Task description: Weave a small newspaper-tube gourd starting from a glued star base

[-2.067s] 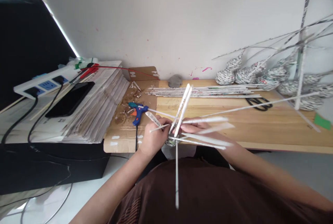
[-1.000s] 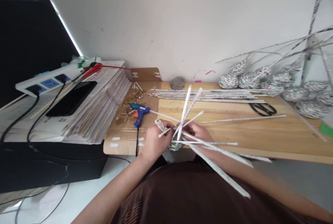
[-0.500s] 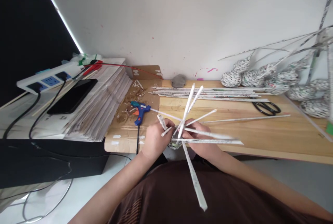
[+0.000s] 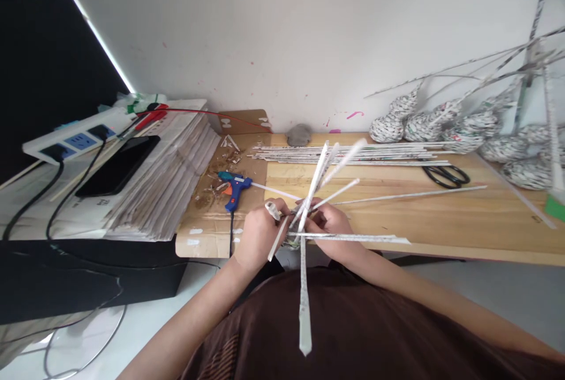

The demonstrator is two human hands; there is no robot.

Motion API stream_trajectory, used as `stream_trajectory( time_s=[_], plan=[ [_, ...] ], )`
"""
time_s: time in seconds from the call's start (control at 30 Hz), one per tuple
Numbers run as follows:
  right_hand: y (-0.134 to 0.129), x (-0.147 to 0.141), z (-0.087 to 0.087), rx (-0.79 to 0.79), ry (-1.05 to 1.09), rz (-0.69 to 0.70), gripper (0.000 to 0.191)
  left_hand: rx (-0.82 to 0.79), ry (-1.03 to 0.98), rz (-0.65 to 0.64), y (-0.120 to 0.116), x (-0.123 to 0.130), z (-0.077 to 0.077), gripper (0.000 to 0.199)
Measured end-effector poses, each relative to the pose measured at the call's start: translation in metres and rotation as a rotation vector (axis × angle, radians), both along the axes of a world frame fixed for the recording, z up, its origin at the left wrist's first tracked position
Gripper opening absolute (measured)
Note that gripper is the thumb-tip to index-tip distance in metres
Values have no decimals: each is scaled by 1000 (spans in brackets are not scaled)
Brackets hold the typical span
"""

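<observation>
Between my hands is a small woven piece of rolled paper tubes (image 4: 304,292), its white newspaper spokes fanning out in several directions; one points down over my lap. My left hand (image 4: 261,232) is closed round the left side of the piece, with short tube ends jutting out by its fingers. At the right side my right hand (image 4: 329,224) pinches the tubes near the crossing, thumb and fingers bent in. The woven body sits low between the hands and is mostly hidden by them and the spokes.
A blue glue gun (image 4: 236,189) lies on cardboard (image 4: 203,227). Behind are loose paper tubes (image 4: 291,155), black scissors (image 4: 446,176) and woven paper gourds (image 4: 386,127). Left stands a paper stack (image 4: 176,174) with a phone (image 4: 119,165) and a power strip (image 4: 70,139).
The lap-side spoke has swung left to point almost straight down. An upper right spoke is blurred by motion, and the short tube by my left hand now tilts downward.
</observation>
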State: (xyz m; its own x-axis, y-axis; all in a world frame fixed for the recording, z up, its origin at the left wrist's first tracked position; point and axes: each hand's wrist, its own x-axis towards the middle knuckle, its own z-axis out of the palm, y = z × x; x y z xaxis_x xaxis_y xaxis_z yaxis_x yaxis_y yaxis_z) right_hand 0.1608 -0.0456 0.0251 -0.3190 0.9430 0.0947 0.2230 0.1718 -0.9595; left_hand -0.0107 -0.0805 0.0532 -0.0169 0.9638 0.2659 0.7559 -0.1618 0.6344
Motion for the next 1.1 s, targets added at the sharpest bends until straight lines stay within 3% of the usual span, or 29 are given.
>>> stream_trajectory(
  time_s=[0.37, 0.67, 0.9, 1.1],
  plan=[
    [2, -3, -15, 114, 42, -3, 7, 55, 50, -3, -6, 2, 1, 11],
    [1, 2, -15, 168, 34, 19, 5, 98, 95, -27, -2, 1, -3, 13],
    [-1, 1, -10, 29, 175, 92, 4, 72, 63, -95, 2, -3, -4, 11],
    [1, -2, -7, -25, 236, -40, 8, 144, 6, -147, 2, -4, -9, 13]
  ],
)
